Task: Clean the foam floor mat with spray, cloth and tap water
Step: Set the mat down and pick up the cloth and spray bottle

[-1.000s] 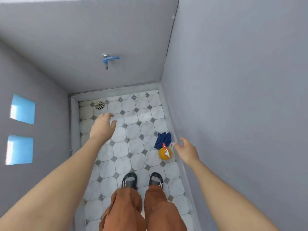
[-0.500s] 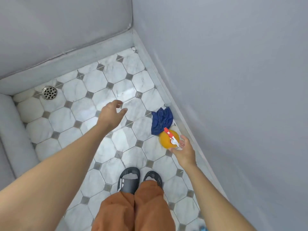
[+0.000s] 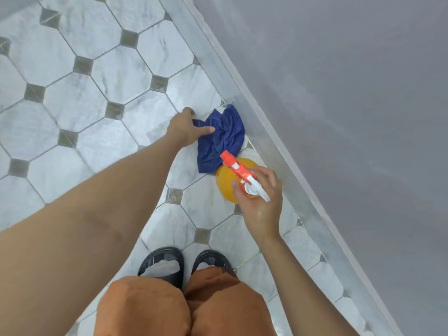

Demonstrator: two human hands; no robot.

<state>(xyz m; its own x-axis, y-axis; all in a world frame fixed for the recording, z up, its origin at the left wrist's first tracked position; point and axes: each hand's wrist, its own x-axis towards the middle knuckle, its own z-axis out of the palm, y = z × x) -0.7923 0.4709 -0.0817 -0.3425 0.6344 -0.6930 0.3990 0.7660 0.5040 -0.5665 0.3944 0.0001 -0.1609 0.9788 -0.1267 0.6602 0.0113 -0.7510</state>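
A crumpled dark blue cloth (image 3: 224, 139) lies on the tiled floor against the wall's base. My left hand (image 3: 185, 128) rests on its left edge, the thumb lying on the fabric and the fingers curled at the corner. Just below the cloth stands a round orange spray bottle (image 3: 225, 183) with a red and white trigger head (image 3: 238, 170). My right hand (image 3: 260, 197) wraps around the bottle's neck and trigger from the right. No foam mat is in view.
The floor (image 3: 101, 76) is white octagonal tile with small grey squares. A grey wall (image 3: 339, 117) with a pale skirting runs diagonally on the right. My two feet in dark sandals (image 3: 162, 265) and orange-clad knees fill the bottom centre.
The view has dropped much closer to the floor. My left hand moved right onto the blue cloth. My right hand closed around the spray bottle's neck.
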